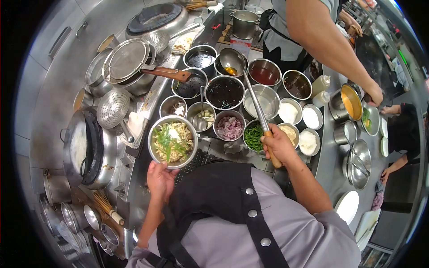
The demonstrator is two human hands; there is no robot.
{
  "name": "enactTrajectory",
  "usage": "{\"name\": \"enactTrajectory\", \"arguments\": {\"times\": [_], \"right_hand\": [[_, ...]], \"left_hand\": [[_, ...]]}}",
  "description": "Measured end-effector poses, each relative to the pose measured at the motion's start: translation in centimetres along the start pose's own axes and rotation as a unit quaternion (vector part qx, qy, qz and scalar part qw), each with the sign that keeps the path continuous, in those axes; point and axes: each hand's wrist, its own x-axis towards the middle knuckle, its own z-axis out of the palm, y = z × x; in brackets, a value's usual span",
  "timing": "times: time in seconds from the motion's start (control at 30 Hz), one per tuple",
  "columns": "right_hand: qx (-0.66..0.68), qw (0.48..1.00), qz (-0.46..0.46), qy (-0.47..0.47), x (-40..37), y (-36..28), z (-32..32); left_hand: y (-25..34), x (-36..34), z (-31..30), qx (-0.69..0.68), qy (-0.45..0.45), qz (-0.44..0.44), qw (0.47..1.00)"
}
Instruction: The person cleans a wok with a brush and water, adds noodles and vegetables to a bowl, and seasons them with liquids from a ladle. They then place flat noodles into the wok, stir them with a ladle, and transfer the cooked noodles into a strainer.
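My left hand (161, 178) grips the near rim of a steel bowl (195, 142) that holds pale bean sprouts (172, 149) with green strips on top. In my right hand (278, 145) is the wooden handle of a long metal ladle (254, 96). The ladle's cup (231, 60) is over the sauce pots at the back, with a little yellow-orange liquid in it. Below the ladle handle are a pot of chopped green vegetables (254, 137) and a pot of clear liquid (261, 102). Sliced red onion (229, 127) sits in a pot between my hands.
Woks (87, 147) and a skimmer (113, 108) line the left. Pots of dark sauce (225, 92), red liquid (264, 73) and white powder (288, 111) stand ahead. A co-worker's arm (333, 44) reaches over the right counter, beside an orange-filled pot (351, 102).
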Motion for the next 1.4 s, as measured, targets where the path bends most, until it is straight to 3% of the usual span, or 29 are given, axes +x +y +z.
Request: {"name": "enactTrajectory", "arguments": {"times": [0.13,0.2,0.23,0.53,0.97,1.27,1.4], "right_hand": [[0.108,0.992,0.049,-0.051,-0.1,-1.3,-2.0],[0.385,0.907,0.075,-0.152,0.0,-1.6,-3.2],[0.416,0.889,0.076,-0.176,0.4,-1.1,-3.6],[0.459,0.863,0.069,-0.199,-0.5,-1.8,-4.1],[0.449,0.869,0.077,-0.192,-0.1,-2.4,-4.1],[0.458,0.854,0.065,-0.238,-6.0,-4.0,-4.3],[0.432,0.877,0.065,-0.2,-10.4,-5.2,-4.1]], "left_hand": [[-1.0,1.4,0.8,-0.006,-0.025,-0.013,1.0],[-1.3,2.0,1.8,-0.006,-0.021,-0.014,1.0],[-1.5,2.5,2.2,0.0,-0.026,-0.017,1.0],[-2.4,5.1,5.8,0.006,-0.043,-0.034,0.998],[-3.6,6.2,6.3,0.01,-0.031,-0.039,0.999],[-4.0,9.3,7.0,0.013,-0.023,-0.031,0.999],[-3.7,11.4,9.9,-0.001,-0.036,-0.048,0.998]]}}
